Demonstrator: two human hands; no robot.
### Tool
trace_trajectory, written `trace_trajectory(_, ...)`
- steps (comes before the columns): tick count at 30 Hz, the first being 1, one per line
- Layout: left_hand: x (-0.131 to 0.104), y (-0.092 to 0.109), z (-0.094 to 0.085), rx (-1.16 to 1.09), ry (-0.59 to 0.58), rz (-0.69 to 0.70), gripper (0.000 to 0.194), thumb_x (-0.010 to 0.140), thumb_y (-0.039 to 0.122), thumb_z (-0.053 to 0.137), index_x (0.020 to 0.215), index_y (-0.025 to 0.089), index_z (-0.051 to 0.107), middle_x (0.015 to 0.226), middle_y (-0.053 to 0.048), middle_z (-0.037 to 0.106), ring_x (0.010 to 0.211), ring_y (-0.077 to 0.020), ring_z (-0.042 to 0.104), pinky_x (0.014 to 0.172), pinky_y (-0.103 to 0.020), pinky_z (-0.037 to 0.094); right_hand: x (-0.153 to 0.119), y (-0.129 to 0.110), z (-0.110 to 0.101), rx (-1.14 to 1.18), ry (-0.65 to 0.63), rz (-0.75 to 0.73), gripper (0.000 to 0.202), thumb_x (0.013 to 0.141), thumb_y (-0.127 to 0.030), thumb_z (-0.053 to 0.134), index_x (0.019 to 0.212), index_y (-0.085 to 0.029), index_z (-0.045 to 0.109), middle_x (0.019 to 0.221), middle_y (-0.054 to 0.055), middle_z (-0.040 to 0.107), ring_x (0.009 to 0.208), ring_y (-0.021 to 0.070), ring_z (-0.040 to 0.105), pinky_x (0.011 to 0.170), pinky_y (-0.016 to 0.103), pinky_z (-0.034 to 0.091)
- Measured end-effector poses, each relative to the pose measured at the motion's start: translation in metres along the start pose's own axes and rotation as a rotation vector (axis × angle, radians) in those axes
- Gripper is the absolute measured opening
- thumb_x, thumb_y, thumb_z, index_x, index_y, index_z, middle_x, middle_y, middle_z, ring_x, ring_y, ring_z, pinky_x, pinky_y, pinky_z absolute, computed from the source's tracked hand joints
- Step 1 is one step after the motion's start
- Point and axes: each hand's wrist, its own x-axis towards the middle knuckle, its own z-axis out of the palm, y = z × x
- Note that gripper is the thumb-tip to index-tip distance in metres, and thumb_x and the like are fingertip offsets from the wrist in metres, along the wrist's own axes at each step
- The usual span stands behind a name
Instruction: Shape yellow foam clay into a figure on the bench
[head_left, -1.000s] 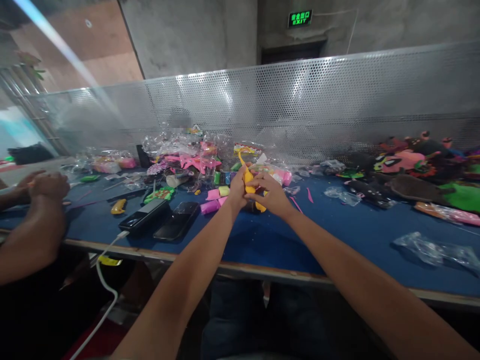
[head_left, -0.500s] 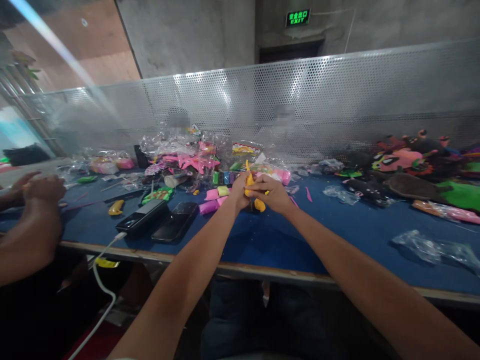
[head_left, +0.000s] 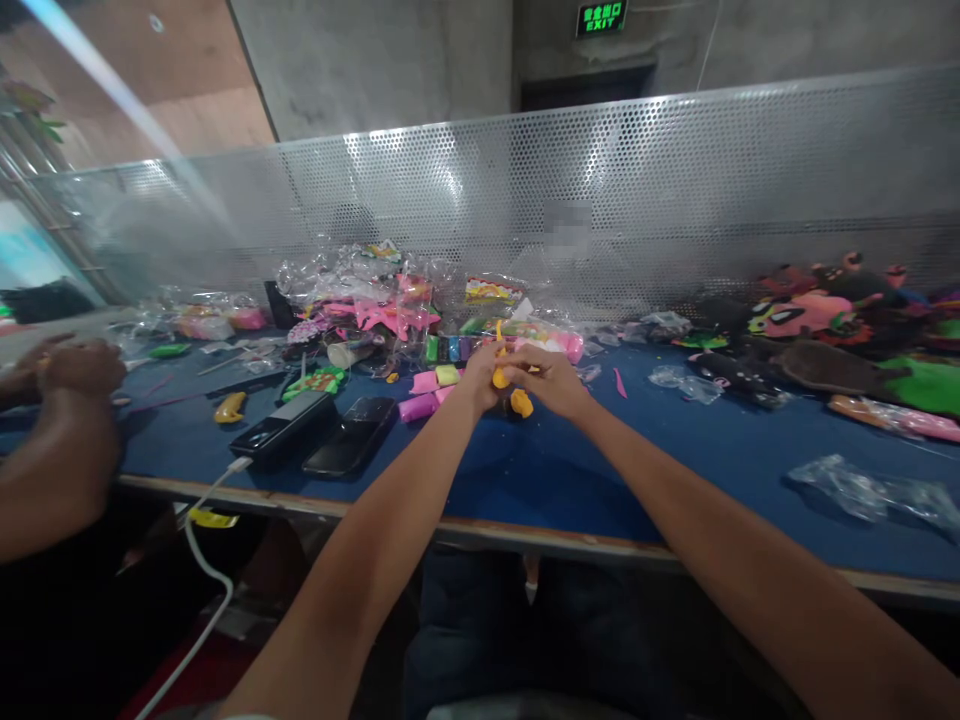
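At the middle of the table, my left hand (head_left: 481, 380) is closed around a piece of orange-yellow modelling clay (head_left: 500, 378). A thin tip of the clay sticks up above the fingers, and a rounded end shows below. From the other side, my right hand (head_left: 553, 382) pinches at the same piece with thumb and fingertips. Just under the hands, a second orange-yellow clay lump (head_left: 521, 403) rests on a dark thing that is mostly hidden. To the left of my left hand lie a pink clay pack (head_left: 424, 383), a yellow-green one (head_left: 448, 375) and a purple one (head_left: 417, 408).
A black phone (head_left: 351, 438) and a power bank (head_left: 282, 424) with a white cable (head_left: 196, 555) lie left of my arms. Plastic-wrapped pieces (head_left: 390, 305) pile up before the perforated metal screen (head_left: 465, 200). A co-worker's hands (head_left: 79, 370) are at far left, dark plush-like pieces (head_left: 817, 365) at right.
The clay in my hands has shifted: its rounded lower end now shows, where a longer upright stretch showed before. My right fingers have moved slightly on it. The view has tilted down slightly.
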Motion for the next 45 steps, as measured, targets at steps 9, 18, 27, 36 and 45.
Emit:
trace_trajectory(9, 0.003, 0.004, -0.003, -0.091, 0.125, 0.037, 0.013, 0.084, 0.02, 0.059, 0.073, 0.018, 0.052, 0.055, 0.003, 0.05, 0.038, -0.006, 0.044, 0.036, -0.017, 0.029, 0.001, 0.007, 0.003, -0.267, 0.026, -0.177, 0.028, 0.091, -0.052, 0.063, 0.098, -0.03, 0.079, 0.099, 0.005, 0.065, 0.09, 0.02, 0.062, 0.082, 0.037, 0.051)
trace_trajectory(18, 0.002, 0.02, -0.011, -0.088, 0.315, 0.328, 0.009, 0.085, 0.019, 0.056, 0.092, 0.021, 0.052, 0.066, 0.005, 0.055, 0.051, -0.0085, 0.056, 0.05, -0.02, 0.045, -0.006, 0.034, -0.014, -0.606, -0.293, 0.287, 0.031, 0.068, -0.04, 0.084, 0.063, -0.021, 0.06, 0.059, 0.001, 0.055, 0.058, 0.0181, 0.055, 0.062, 0.033, 0.044)
trace_trajectory(27, 0.003, 0.016, -0.012, -0.095, 0.266, 0.402, 0.033, 0.082, 0.024, 0.073, 0.107, 0.026, 0.051, 0.074, 0.006, 0.06, 0.059, -0.0096, 0.06, 0.058, -0.023, 0.051, 0.002, 0.02, -0.013, 0.191, 0.148, 0.414, 0.043, 0.069, -0.033, 0.073, 0.107, -0.026, 0.054, 0.068, -0.007, 0.058, 0.053, 0.0129, 0.058, 0.051, 0.028, 0.053)
trace_trajectory(36, 0.002, 0.012, -0.008, -0.047, 0.247, 0.377, 0.026, 0.083, 0.026, 0.074, 0.1, 0.023, 0.054, 0.079, 0.003, 0.062, 0.061, -0.0092, 0.06, 0.054, -0.022, 0.05, 0.006, 0.01, -0.016, 0.564, 0.338, 0.544, 0.034, 0.082, -0.048, 0.071, 0.072, -0.022, 0.051, 0.064, -0.001, 0.059, 0.053, 0.0113, 0.055, 0.049, 0.025, 0.049)
trace_trajectory(45, 0.003, 0.012, -0.009, -0.055, 0.223, 0.377, 0.014, 0.085, 0.023, 0.067, 0.089, 0.021, 0.053, 0.072, 0.004, 0.059, 0.054, -0.0079, 0.054, 0.052, -0.021, 0.047, 0.009, -0.007, -0.025, 0.667, 0.339, 0.642, 0.061, 0.083, -0.075, 0.055, 0.059, -0.025, 0.03, 0.043, -0.011, 0.024, 0.033, 0.0045, 0.017, 0.032, 0.019, 0.012)
